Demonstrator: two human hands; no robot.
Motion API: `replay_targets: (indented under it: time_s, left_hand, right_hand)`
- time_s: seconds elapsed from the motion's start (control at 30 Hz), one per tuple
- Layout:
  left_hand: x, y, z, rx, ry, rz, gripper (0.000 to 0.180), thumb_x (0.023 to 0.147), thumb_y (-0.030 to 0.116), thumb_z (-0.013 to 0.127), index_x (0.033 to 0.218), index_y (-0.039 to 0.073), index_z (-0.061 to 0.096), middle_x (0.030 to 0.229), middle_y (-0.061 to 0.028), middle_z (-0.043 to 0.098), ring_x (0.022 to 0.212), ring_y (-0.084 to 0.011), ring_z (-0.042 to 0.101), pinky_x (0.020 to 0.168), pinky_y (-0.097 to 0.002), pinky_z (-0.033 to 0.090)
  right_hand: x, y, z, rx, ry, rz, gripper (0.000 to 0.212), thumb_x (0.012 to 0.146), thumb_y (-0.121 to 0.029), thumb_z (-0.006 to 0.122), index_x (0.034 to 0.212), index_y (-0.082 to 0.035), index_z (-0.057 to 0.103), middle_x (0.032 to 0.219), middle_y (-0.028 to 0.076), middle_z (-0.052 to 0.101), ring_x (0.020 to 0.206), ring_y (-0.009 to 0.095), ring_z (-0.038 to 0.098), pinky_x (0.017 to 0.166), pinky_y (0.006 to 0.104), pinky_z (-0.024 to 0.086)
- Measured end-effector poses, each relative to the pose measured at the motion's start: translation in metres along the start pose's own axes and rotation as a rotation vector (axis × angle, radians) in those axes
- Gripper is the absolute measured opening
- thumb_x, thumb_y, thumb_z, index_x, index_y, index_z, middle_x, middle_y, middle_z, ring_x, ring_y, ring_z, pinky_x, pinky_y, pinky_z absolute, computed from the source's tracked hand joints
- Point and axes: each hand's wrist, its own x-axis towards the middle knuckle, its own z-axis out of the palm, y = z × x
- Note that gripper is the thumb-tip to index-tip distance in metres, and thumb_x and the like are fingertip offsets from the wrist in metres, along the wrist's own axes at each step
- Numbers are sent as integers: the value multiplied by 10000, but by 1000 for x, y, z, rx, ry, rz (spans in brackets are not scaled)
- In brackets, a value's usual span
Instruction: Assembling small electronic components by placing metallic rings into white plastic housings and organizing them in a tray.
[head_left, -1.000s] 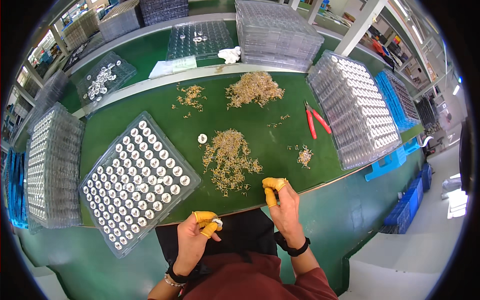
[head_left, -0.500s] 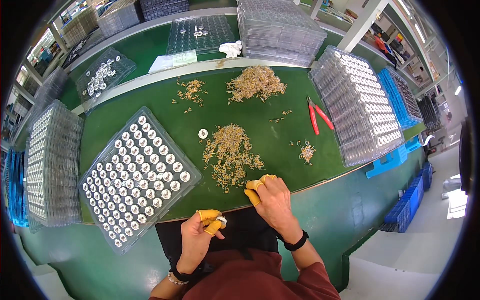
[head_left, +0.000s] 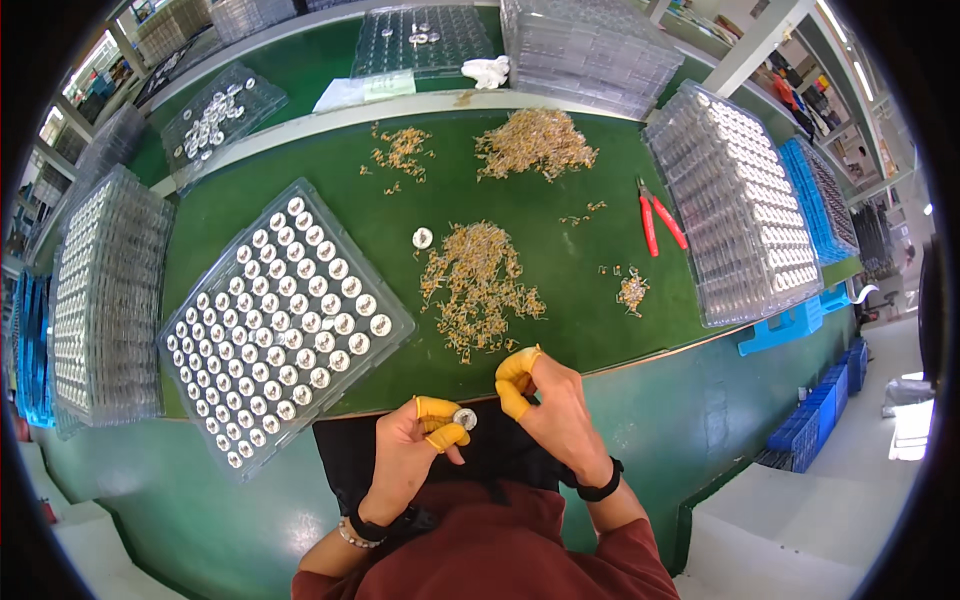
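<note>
My left hand (head_left: 405, 450), with yellow finger cots on its thumb and fingers, pinches a small round silvery-white part (head_left: 465, 419) over the near table edge. To its right, my right hand (head_left: 558, 405) also wears yellow finger cots, its thumb and forefinger curled together; anything between them is too small or hidden to make out. Just beyond both hands lies a loose pile of small orange components with wire leads (head_left: 480, 285). A clear tray (head_left: 395, 345) filled with rows of similar round parts lies to the left. One single round part (head_left: 422, 238) sits beside the pile.
Red-handled pliers (head_left: 655, 225) lie at right, near a tall stack of filled trays (head_left: 730, 200). Another tray stack (head_left: 105, 300) stands at far left. More components (head_left: 537, 143) are heaped at the back, with a small cluster (head_left: 632, 291) at right.
My right hand has drawn back from the component pile toward me. The round part in my left hand now shows more of its face. The whole view has shifted slightly.
</note>
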Motion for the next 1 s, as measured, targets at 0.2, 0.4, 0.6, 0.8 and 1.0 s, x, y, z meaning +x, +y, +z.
replay_targets:
  time_s: [0.2,0.4,0.6,0.8,1.0]
  left_hand:
    - [-2,0,2,-72,0,-28,122,883,-7,630,996,-50,611,856,-99,662,687,-134,634,540,-247,536]
    - [-5,1,1,-90,-9,-38,135,882,3,638,1001,-53,610,862,-104,661,691,-136,634,541,-245,536]
    - [-4,0,0,-108,-15,-41,134,879,-3,638,998,-53,608,872,-107,659,699,-137,635,540,-244,534]
    - [-4,2,0,-87,-19,-41,127,876,-5,640,991,-49,611,869,-101,659,699,-136,635,544,-242,537]
    - [-5,1,2,-64,-8,-2,113,878,-13,636,984,-46,619,869,-95,655,692,-124,621,549,-232,524]
  right_hand:
    - [-25,-2,25,599,21,169,143,791,15,672,917,-21,615,762,21,622,657,99,570,621,255,474]
    - [-29,-6,29,536,14,155,138,788,14,677,904,-22,611,782,42,624,666,124,568,636,250,473]
    - [-33,-3,34,489,52,131,157,783,7,688,914,-23,606,794,51,633,667,141,581,634,259,479]
    - [-37,0,38,495,78,120,162,784,4,686,922,-23,605,799,58,641,668,142,599,631,264,484]
    - [-34,-6,35,139,158,-191,222,745,41,693,933,-15,590,867,111,624,736,269,621,655,324,513]
